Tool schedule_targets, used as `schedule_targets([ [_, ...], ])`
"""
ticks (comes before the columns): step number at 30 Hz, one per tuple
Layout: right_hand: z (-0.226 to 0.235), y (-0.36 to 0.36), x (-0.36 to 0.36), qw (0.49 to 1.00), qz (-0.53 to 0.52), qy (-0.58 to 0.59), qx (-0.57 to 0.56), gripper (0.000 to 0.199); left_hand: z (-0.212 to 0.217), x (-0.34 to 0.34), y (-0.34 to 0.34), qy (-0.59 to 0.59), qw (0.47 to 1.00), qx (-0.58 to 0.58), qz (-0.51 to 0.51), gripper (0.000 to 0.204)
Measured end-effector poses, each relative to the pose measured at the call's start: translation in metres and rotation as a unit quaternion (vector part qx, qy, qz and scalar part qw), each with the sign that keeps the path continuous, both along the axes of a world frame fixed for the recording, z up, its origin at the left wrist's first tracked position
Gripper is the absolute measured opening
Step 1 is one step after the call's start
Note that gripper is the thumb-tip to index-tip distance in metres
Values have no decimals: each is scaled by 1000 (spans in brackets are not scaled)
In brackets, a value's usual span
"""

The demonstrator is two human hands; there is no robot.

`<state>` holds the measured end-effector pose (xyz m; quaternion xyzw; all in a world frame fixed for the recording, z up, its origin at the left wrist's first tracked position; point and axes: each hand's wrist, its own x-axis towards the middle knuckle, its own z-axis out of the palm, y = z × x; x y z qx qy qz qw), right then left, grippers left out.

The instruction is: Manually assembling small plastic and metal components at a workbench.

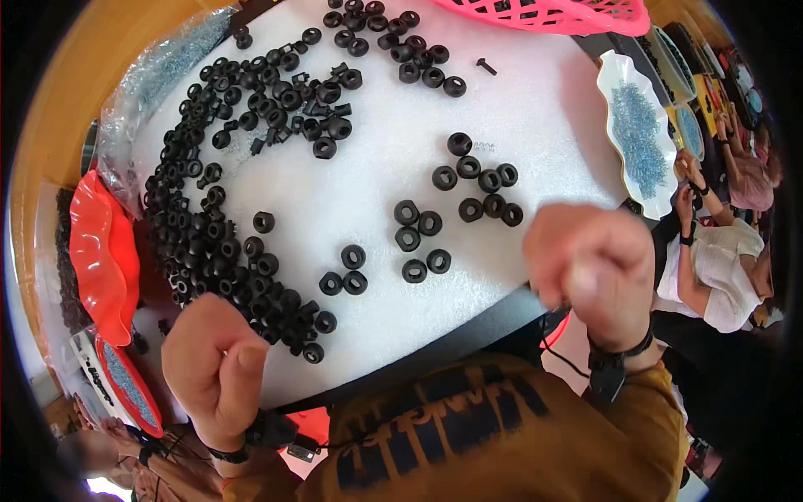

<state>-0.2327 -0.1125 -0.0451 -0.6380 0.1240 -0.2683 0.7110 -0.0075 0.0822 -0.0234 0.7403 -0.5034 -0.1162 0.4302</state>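
Note:
My left hand [214, 368] is closed, thumb against its curled fingers, at the near left edge of a large heap of small black ring-shaped parts [226, 248]. Whatever it may hold is hidden. My right hand [595, 266], slightly blurred, is also closed, above the table's near right edge; its fingertips hide anything in them. Between my hands, black rings with round holes lie in small loose groups, one group of three [354, 283] nearer my left hand and a larger cluster [493, 205] close to my right. More rings [410, 50] lie at the far side.
The white foam-covered tabletop [376, 176] carries the parts. A pink basket [552, 18] stands at the far edge, a white scalloped tray [609, 71] of bluish pieces at right, a red scalloped dish [102, 255] at left. A black bolt-like piece [486, 66] lies far right. Other people sit nearby.

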Motion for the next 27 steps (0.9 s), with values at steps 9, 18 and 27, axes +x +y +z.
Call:
schedule_targets([
  [9, 22, 28, -3, 782, 538, -289, 124, 17, -1, -12, -18, -21, 991, 38, -123, 11],
  [18, 16, 29, -11, 721, 578, -352, 148, 27, 17, -25, -60, -84, 956, 109, -259, 16],
  [27, -17, 9, -9, 738, 558, -334, 179, 25, 26, -39, -137, -228, 936, 169, -210, 18],
])
